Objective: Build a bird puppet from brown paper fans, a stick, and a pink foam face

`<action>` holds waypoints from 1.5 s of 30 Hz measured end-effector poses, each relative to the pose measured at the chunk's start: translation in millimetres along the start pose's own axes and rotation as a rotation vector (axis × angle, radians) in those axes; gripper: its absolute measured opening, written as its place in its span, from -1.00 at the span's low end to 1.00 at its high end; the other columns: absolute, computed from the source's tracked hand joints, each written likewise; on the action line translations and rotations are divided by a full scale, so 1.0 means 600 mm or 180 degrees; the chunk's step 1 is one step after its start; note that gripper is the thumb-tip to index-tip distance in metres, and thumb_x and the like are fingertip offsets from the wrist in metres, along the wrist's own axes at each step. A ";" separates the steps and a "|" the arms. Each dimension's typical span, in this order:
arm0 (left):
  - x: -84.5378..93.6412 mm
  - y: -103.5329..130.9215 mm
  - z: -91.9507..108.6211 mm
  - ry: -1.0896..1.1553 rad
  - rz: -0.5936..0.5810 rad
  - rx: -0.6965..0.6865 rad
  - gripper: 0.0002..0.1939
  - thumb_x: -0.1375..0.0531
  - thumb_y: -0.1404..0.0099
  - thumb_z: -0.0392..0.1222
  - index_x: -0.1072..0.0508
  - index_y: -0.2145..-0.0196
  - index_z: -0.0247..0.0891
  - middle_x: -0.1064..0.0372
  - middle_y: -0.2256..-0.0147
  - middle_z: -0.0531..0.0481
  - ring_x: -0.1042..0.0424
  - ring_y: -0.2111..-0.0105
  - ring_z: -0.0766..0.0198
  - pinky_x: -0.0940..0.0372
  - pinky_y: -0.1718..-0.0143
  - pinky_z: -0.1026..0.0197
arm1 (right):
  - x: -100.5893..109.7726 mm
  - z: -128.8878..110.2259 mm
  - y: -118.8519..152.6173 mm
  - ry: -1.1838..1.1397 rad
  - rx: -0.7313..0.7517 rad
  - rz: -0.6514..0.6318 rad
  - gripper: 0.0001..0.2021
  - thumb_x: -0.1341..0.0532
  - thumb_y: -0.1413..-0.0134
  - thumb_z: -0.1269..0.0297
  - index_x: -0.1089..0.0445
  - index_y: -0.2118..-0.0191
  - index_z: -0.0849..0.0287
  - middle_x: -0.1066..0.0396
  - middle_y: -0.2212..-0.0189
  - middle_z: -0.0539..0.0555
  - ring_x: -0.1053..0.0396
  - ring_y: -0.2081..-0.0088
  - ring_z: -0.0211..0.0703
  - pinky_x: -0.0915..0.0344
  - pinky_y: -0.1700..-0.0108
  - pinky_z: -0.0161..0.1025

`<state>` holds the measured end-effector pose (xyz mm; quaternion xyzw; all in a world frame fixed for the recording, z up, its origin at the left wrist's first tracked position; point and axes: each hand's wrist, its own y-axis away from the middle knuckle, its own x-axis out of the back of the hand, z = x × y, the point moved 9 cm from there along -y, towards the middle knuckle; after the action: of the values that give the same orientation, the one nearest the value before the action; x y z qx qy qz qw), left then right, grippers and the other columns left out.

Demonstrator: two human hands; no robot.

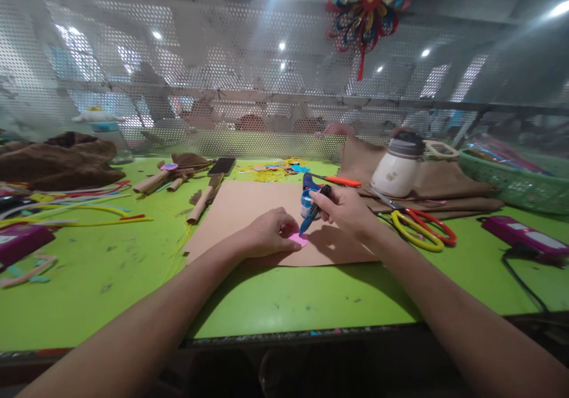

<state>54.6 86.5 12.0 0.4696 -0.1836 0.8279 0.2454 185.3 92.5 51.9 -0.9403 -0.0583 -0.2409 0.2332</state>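
My left hand (271, 232) has its fingers curled at the edge of a small pink rounded paper piece (299, 240) on a sheet of tan paper (249, 199). Closed in my right hand (349, 208) is a blue-and-black pen-like tool (313, 211), slanting down with its blue tip at the pink piece. Whether the tip touches the paper I cannot tell. Just behind the tool stands a small blue object (306, 201), partly hidden by it and my fingers. A red-handled tool (342, 181) lies beyond my right hand.
Scissors with yellow and red handles (418, 230), a white bottle (395, 170) and a green basket (511, 182) are on the right. Purple devices (527, 235) sit at both sides. A phone (221, 166), paper rolls (153, 180) and yellow scraps (271, 172) lie toward the perforated screen (249, 108).
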 end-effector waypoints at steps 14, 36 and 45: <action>-0.003 0.000 -0.003 0.0018 -0.0053 0.0035 -0.65 -0.27 -0.08 0.01 -0.51 0.25 -0.29 -0.31 0.28 -0.05 -0.31 0.30 0.21 -0.21 0.28 0.19 | 0.001 -0.001 0.001 0.0103 0.0045 0.0009 -0.59 -0.11 -0.18 -0.01 -0.27 0.57 0.17 -0.29 0.66 -0.04 -0.24 0.57 -0.27 -0.16 0.46 -0.26; -0.004 -0.001 -0.003 0.0026 -0.0043 0.0001 -0.66 -0.28 -0.08 -0.01 -0.52 0.25 -0.29 -0.29 0.29 -0.04 -0.30 0.32 0.23 -0.20 0.29 0.21 | 0.001 0.000 0.000 0.0128 -0.0004 -0.0012 -0.60 -0.11 -0.18 0.03 -0.26 0.58 0.16 -0.28 0.67 -0.05 -0.25 0.56 -0.27 -0.18 0.44 -0.25; 0.001 0.002 0.000 0.0037 0.0000 0.0067 -0.66 -0.28 -0.07 -0.01 -0.52 0.25 -0.28 -0.30 0.29 -0.04 -0.32 0.31 0.22 -0.21 0.28 0.21 | 0.001 0.005 -0.001 0.0080 -0.0050 0.0002 -0.61 -0.11 -0.17 0.03 -0.28 0.57 0.17 -0.28 0.67 -0.05 -0.24 0.58 -0.27 -0.19 0.45 -0.25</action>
<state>53.6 85.4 12.5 0.4674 -0.1734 0.8326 0.2415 187.3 94.5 50.0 -0.9390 -0.0531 -0.2530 0.2266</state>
